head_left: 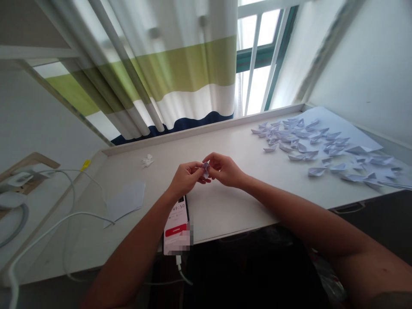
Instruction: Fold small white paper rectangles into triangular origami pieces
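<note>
The paper is a small, pale bluish-white piece, already creased and folded down to a tight little wad, far smaller than the flat sheets on the desk. It sits raised a little above the desk, over the near middle part of the top, pinched between the fingertips of the left hand and the right hand, which meet around it from either side. Only a folded corner and a sliver of its upper edge show between the fingers; the rest is hidden, so its exact shape cannot be told. It touches nothing on the desk itself.
</note>
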The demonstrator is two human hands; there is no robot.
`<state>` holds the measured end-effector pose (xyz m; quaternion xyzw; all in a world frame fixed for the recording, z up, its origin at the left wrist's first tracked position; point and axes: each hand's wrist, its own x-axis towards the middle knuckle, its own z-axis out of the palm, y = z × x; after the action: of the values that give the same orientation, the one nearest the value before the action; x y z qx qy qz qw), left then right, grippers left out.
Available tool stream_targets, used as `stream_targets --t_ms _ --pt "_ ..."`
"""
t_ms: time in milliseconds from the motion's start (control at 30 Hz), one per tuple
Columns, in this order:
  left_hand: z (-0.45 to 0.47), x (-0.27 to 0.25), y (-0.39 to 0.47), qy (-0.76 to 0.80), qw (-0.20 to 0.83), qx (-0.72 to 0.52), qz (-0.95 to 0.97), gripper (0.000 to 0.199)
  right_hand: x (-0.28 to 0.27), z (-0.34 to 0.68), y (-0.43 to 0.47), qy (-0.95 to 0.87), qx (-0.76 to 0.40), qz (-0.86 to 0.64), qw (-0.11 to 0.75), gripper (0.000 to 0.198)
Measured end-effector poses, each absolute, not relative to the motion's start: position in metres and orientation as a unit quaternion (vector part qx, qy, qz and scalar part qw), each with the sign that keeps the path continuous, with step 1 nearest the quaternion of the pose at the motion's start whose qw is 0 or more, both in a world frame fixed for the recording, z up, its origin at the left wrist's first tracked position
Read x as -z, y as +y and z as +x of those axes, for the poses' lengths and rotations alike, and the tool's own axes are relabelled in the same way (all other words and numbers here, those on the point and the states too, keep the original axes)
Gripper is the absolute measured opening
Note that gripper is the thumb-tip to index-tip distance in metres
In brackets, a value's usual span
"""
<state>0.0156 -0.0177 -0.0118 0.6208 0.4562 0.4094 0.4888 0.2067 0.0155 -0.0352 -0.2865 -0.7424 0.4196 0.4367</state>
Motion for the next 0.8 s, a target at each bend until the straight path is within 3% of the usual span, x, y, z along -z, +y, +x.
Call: stream_targets --t_ms 100,233,367,500,667,800 --pt "0.024 -0.002 -0.019 0.491 0.447 -0.400 0.632 0.032 0.034 0.209 0.015 -0.738 -0.421 -0.291 0.440 0.014" --pt "0.042 -0.028 -0.007 0.517 0.371 -0.378 0.672 0.023 0.009 0.223 0.015 -0.754 -0.328 -0.367 0.435 0.010" --pt "0.072 -0.054 0.024 0.500 0.404 -0.340 0.686 0.024 -0.033 0.264 0.025 -0.768 -0.277 -0.396 0.420 0.014" --pt "0.122 -0.072 0.058 0.469 0.446 -0.295 0.703 0.023 -0.061 0.327 0.046 -0.750 -0.341 -0.406 0.395 0.008" --pt "0.197 -0.076 0.100 0.451 0.445 -0.279 0.722 0.039 -0.071 0.410 0.079 -0.681 -0.354 -0.458 0.449 0.007" --pt "0.253 -0.072 0.145 0.432 0.480 -0.277 0.712 0.036 -0.069 0.468 0.112 -0.634 -0.350 -0.498 0.476 0.014"
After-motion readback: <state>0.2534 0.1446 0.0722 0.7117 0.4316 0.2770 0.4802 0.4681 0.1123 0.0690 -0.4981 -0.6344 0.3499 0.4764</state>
